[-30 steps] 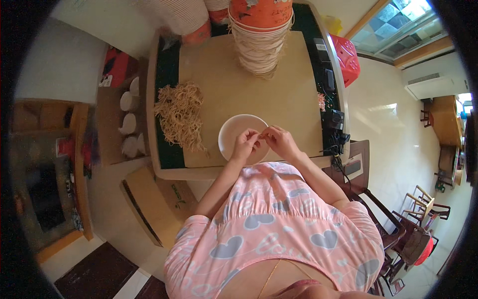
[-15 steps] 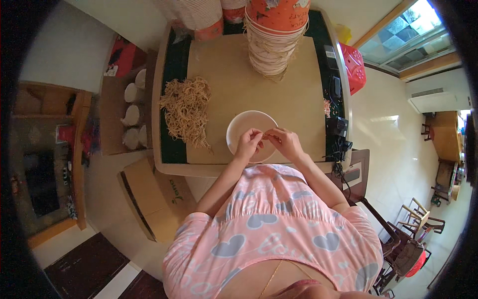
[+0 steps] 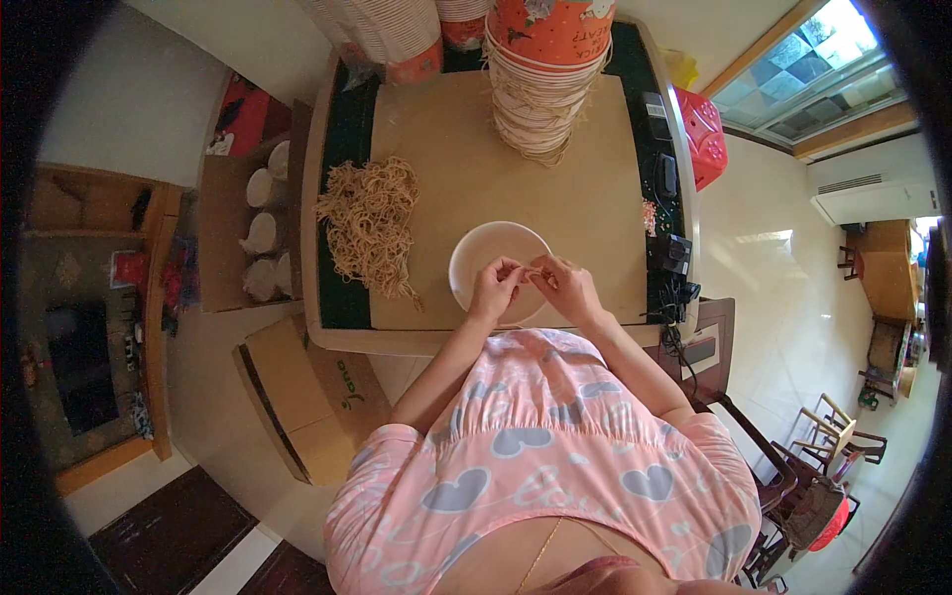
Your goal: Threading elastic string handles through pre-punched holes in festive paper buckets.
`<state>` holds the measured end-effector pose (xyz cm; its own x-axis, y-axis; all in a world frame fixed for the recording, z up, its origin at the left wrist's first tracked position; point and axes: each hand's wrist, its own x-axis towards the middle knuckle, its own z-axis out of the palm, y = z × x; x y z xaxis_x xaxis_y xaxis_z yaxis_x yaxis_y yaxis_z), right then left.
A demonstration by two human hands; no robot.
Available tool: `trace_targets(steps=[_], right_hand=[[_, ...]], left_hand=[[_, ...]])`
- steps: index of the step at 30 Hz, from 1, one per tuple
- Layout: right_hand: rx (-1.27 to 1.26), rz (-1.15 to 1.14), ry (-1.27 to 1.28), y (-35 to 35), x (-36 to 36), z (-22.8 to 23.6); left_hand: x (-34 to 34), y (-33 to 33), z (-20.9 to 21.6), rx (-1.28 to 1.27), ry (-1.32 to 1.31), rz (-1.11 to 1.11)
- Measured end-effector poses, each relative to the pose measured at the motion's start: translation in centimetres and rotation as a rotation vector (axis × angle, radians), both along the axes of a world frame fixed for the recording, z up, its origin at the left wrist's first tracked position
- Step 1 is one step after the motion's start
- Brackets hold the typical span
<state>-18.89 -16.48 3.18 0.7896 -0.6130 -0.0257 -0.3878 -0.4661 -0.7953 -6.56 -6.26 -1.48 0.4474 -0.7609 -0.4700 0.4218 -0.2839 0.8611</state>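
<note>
A white round paper tub (image 3: 480,244) stands at the near edge of the cardboard sheet, its open mouth facing up. Over its near right part my left hand (image 3: 498,288) and my right hand (image 3: 567,286) meet, thumbs and fingers pinched close together. Whatever small thing lies between the fingertips is too small to make out. To the left is a tangled heap of tan cord pieces (image 3: 369,223). A tall stack of orange and white tubs (image 3: 543,99), with cords hanging about their rims, lies at the far side of the sheet.
More nested tubs (image 3: 397,45) stand at the far left of the table. Black adapters and cables (image 3: 676,254) line the right edge, near a red plastic stool (image 3: 701,139). Left of the table are a carton of white tubs (image 3: 223,228) and a flattened-looking cardboard box (image 3: 317,397).
Both hands stay at the tub, the pinched fingers shifting only slightly. The whole view has moved a little.
</note>
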Motion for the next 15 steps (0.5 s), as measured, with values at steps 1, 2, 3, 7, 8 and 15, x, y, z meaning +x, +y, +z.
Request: trace_targets(steps=[1,2,3,7,8,15], right_hand=[[-0.009,0.015,-0.037,-0.1,0.0,-0.5],[-0.019,0.030,-0.075,-0.2,-0.1,-0.8],[-0.018,0.031,-0.075,-0.2,0.0,-0.7],[-0.031,0.026,-0.062,-0.1,0.1,-0.7],[-0.041,0.026,-0.051,0.0,0.1,-0.7],[-0.057,0.007,-0.064,0.0,0.1,-0.7]], left_hand=[[0.0,-0.2,0.3,0.032,-0.021,-0.002],[0.0,-0.2,0.6,0.064,-0.041,-0.005],[0.1,-0.2,0.5,0.064,-0.041,-0.004],[0.1,0.1,0.2,0.056,-0.026,0.013],[0.1,0.1,0.1,0.045,-0.008,0.019],[-0.1,-0.3,1.5,0.074,0.017,0.045]])
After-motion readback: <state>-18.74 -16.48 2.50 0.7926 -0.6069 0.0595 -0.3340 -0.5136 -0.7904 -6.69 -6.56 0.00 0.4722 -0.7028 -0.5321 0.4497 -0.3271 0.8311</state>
